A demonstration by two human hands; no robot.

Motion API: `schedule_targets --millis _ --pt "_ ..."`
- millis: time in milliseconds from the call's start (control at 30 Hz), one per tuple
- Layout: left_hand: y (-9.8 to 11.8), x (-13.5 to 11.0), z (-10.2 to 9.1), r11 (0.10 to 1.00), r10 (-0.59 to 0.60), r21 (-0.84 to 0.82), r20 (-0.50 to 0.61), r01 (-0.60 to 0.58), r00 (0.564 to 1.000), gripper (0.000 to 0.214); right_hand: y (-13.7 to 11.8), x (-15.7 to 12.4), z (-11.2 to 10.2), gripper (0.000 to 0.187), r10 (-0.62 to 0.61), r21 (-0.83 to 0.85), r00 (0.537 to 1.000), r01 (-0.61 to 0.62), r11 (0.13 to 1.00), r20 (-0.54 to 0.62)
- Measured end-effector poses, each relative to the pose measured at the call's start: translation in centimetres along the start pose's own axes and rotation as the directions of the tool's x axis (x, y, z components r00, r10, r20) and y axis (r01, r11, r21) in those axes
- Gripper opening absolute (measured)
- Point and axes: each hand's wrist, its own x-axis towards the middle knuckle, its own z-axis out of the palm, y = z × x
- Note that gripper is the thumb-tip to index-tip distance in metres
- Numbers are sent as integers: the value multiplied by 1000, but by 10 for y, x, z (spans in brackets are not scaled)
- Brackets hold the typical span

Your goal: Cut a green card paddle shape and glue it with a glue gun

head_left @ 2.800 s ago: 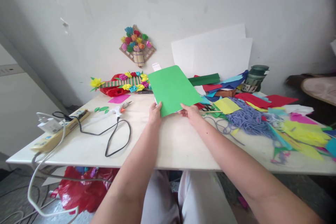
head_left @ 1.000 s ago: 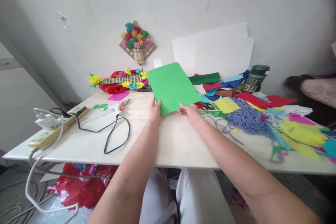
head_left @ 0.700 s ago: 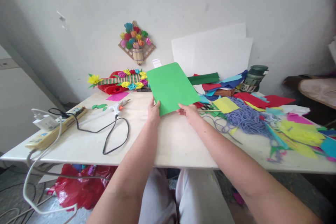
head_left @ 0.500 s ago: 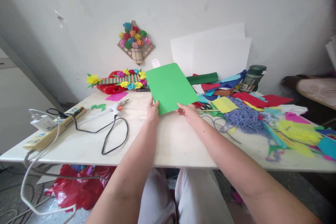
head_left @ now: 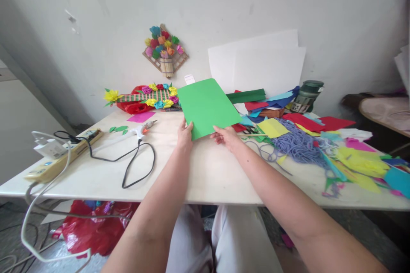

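Observation:
A green sheet of paper (head_left: 208, 107) with rounded top corners is held up, tilted, above the table. My left hand (head_left: 185, 133) grips its lower left corner, thumb on the face and fingers behind. At the lower right edge, my right hand (head_left: 226, 136) pinches the sheet between thumb and curled fingers. Left of my hands lies a white and orange glue gun (head_left: 142, 129) with a black cord. Small green paper leaves (head_left: 119, 129) and a magenta paper piece (head_left: 141, 117) rest near it.
A power strip (head_left: 64, 155) with plugs sits at the left. Blue-purple yarn (head_left: 296, 143), yellow paper (head_left: 272, 128) and coloured scraps cover the right side. Behind stand a paper-flower guitar shape (head_left: 144, 97), white sheets (head_left: 256, 62) and a dark green jar (head_left: 307, 97). A flower ornament (head_left: 166, 51) hangs on the wall.
The view has shifted slightly. Both hands still hold the green paper in nearly the same position; the right fingers look a little more curled beneath its edge.

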Motion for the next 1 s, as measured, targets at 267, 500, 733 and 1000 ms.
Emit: schedule_targets --millis 267,500,733,1000 --pt "2 -1 2 1000 4 15 -8 -4 1000 55 2 2 -1 22 -9 22 1000 9 1000 11" --pt "2 -1 2 1000 4 -1 6 -4 1000 58 2 3 -2 21 -5 20 1000 5 1000 9" --pt "3 -2 2 1000 12 -5 34 -12 999 59 4 5 -3 19 -8 20 1000 8 1000 18" --pt "2 -1 1 1000 23 -13 46 -22 999 60 4 5 -2 22 -9 10 1000 9 1000 17"
